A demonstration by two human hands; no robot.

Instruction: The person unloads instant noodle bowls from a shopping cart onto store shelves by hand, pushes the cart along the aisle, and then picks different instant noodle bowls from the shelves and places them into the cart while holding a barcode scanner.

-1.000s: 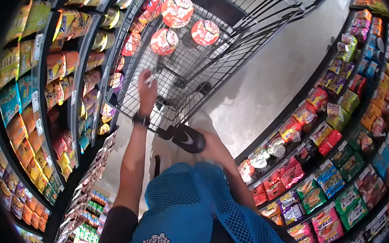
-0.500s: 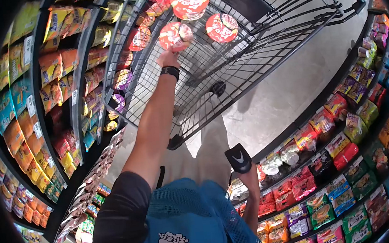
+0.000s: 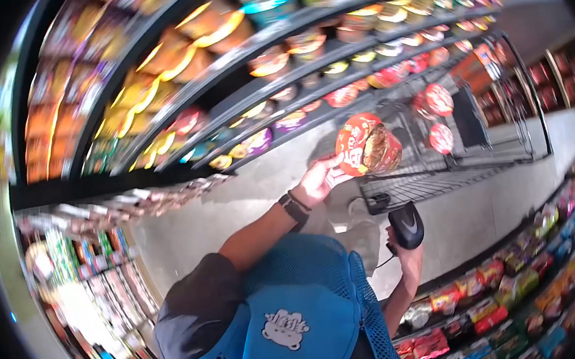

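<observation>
My left hand (image 3: 318,182), with a dark watch on its wrist, grips a red instant noodle bowl (image 3: 363,148). Its printed lid and side face me, held up in front of my body just outside the near end of the shopping cart (image 3: 423,186). Inside the cart sit two more red noodle bowls, an upper bowl (image 3: 438,100) and a lower bowl (image 3: 441,138). Lower right, my right hand (image 3: 410,259) is wrapped round a black handheld barcode scanner (image 3: 407,226), whose head points up towards the cart.
Curved shelves (image 3: 238,68) of noodle bowls and packets run along the left and top, smeared by motion. Another shelf of packaged food (image 3: 485,285) lines the lower right. Pale floor (image 3: 190,234) shows between them. A blue mesh vest (image 3: 298,320) covers my chest.
My left hand has brought the noodle bowl out of the cart, back towards me. The scanner has shifted slightly up and right in view. My view has turned left towards the shelves.
</observation>
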